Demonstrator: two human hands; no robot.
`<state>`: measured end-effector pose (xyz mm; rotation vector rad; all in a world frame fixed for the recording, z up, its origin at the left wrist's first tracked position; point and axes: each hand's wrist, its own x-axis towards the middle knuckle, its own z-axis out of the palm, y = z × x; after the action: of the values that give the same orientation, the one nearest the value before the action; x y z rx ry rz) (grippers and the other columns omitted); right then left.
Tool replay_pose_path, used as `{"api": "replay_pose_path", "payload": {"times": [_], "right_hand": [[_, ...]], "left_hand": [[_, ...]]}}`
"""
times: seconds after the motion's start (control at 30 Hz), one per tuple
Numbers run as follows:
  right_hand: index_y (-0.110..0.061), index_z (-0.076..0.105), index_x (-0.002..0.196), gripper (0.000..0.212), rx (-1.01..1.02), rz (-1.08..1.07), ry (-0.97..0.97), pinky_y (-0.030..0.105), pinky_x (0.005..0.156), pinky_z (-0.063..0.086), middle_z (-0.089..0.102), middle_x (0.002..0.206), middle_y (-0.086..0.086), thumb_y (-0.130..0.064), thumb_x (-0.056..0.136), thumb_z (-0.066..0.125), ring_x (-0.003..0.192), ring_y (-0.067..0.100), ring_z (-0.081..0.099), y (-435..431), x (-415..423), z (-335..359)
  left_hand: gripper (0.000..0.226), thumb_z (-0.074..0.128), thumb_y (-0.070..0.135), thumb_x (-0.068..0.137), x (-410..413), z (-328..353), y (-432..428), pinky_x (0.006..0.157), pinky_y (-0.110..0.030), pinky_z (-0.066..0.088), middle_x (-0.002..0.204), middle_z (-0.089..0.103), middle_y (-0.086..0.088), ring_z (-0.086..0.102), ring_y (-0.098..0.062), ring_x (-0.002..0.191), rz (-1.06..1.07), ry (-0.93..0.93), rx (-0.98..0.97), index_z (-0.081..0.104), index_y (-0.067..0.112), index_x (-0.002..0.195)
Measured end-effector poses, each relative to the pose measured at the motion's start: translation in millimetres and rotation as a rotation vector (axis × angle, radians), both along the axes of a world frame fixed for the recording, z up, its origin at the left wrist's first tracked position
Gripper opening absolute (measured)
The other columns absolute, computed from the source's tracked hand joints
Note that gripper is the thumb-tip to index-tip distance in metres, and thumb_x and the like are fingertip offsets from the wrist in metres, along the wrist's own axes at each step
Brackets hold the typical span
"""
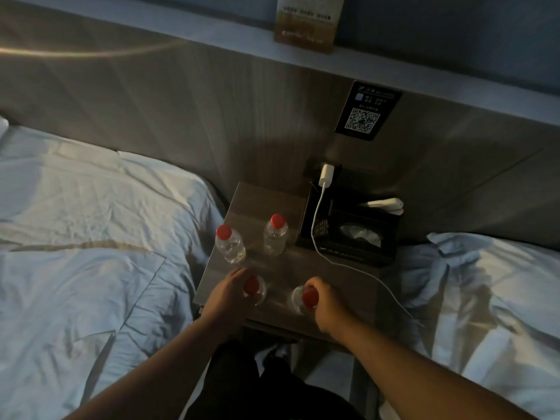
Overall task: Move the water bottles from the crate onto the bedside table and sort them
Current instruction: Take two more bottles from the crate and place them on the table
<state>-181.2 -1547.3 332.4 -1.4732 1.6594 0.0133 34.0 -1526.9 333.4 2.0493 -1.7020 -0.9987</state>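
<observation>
Left hand [228, 294] curled round the left bottle [255, 290], right hand [326, 302] round the right bottle [305, 299], apparently squaring a front row on the table [281, 268].

Person: left grip [225, 294] and right grip [325, 303] bare, as are both forearms; black garment [236, 386] on lower body; whitish shoe [280, 350], dim.

On the table [291, 268], the left hand [225, 294] holds the near-left bottle [254, 289] and the right hand [322, 301] grips the near-right bottle [304, 298]. The far-left bottle [229, 245] and far-right bottle [275, 236] stand upright behind them, apart.
</observation>
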Motion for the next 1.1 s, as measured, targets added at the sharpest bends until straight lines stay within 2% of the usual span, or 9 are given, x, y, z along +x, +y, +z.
{"api": "replay_pose_path", "payload": {"times": [0.1,0.27,0.43,0.57,0.67,0.77,0.87,0.97,1.1], "right_hand": [[-0.021,0.05,0.085,0.015,-0.042,-0.029,-0.004,0.038,0.08,0.05,0.06,0.09,0.007,-0.007,0.085,0.052,0.085,0.02,0.058,-8,3,3],[-0.017,0.051,0.089,0.019,-0.152,-0.011,0.021,0.032,0.069,0.047,0.058,0.086,0.005,-0.003,0.08,0.061,0.08,0.021,0.057,-36,5,4],[-0.018,0.051,0.103,0.019,-0.202,-0.066,0.066,0.033,0.072,0.048,0.06,0.097,0.009,-0.02,0.087,0.061,0.089,0.027,0.06,-62,8,6],[-0.018,0.048,0.118,0.032,-0.104,0.017,0.101,0.042,0.083,0.052,0.059,0.111,0.01,-0.023,0.089,0.06,0.1,0.029,0.059,-72,5,12],[-0.02,0.044,0.129,0.047,-0.067,0.009,0.058,0.045,0.091,0.05,0.057,0.124,0.011,-0.025,0.086,0.062,0.109,0.029,0.057,-68,2,19],[-0.019,0.039,0.138,0.056,-0.089,-0.046,-0.022,0.039,0.095,0.046,0.053,0.13,0.008,-0.024,0.087,0.062,0.116,0.026,0.053,-57,-4,38],[-0.02,0.048,0.129,0.048,-0.104,-0.112,-0.162,0.032,0.091,0.044,0.055,0.124,0.002,-0.023,0.085,0.065,0.108,0.015,0.051,-38,-11,61],[-0.019,0.056,0.114,0.032,-0.118,-0.191,-0.301,0.027,0.088,0.045,0.056,0.111,-0.002,-0.016,0.084,0.067,0.109,0.016,0.054,-17,-18,80],[-0.018,0.058,0.101,0.017,-0.205,-0.235,-0.394,0.01,0.076,0.043,0.061,0.102,0.001,-0.008,0.087,0.063,0.099,0.013,0.057,9,-31,106]], "left_hand": [[0.024,0.076,0.024,0.073,0,-2,-7,0.058,-0.007,0.031,0.08,0.057,0.013,0.054,-0.007,0.073,0.0,-0.012,-0.007,0.064,0.027,0.093],[0.02,0.077,0.023,0.072,3,-7,-25,0.065,-0.03,0.047,0.077,0.065,0.007,0.061,-0.017,0.072,0.023,-0.025,-0.039,0.065,0.022,0.088],[0.019,0.072,0.024,0.076,3,-6,-38,0.064,-0.027,0.038,0.08,0.057,0.01,0.055,-0.015,0.073,-0.006,-0.052,-0.077,0.061,0.025,0.092],[0.022,0.072,0.02,0.076,2,-2,-41,0.065,-0.026,0.035,0.086,0.053,0.009,0.053,-0.013,0.077,-0.064,-0.048,-0.048,0.059,0.023,0.094],[0.025,0.073,0.028,0.076,5,-1,-42,0.068,-0.024,0.039,0.09,0.059,0.01,0.058,-0.012,0.082,-0.073,-0.005,-0.014,0.059,0.026,0.096],[0.027,0.073,0.026,0.076,7,10,-41,0.07,-0.025,0.044,0.092,0.062,0.009,0.061,-0.012,0.084,-0.052,0.042,-0.023,0.063,0.024,0.101],[0.025,0.073,0.02,0.077,12,30,-39,0.071,-0.027,0.043,0.092,0.06,0.008,0.061,-0.014,0.086,0.021,0.039,-0.072,0.067,0.018,0.101],[0.028,0.079,0.018,0.075,18,52,-33,0.072,-0.027,0.042,0.092,0.062,0.003,0.06,-0.015,0.083,0.092,0.066,-0.124,0.069,0.013,0.101],[0.028,0.078,0.012,0.076,22,85,-17,0.08,-0.038,0.052,0.088,0.07,0.001,0.067,-0.018,0.086,0.128,0.229,-0.113,0.064,0.035,0.085]]}}
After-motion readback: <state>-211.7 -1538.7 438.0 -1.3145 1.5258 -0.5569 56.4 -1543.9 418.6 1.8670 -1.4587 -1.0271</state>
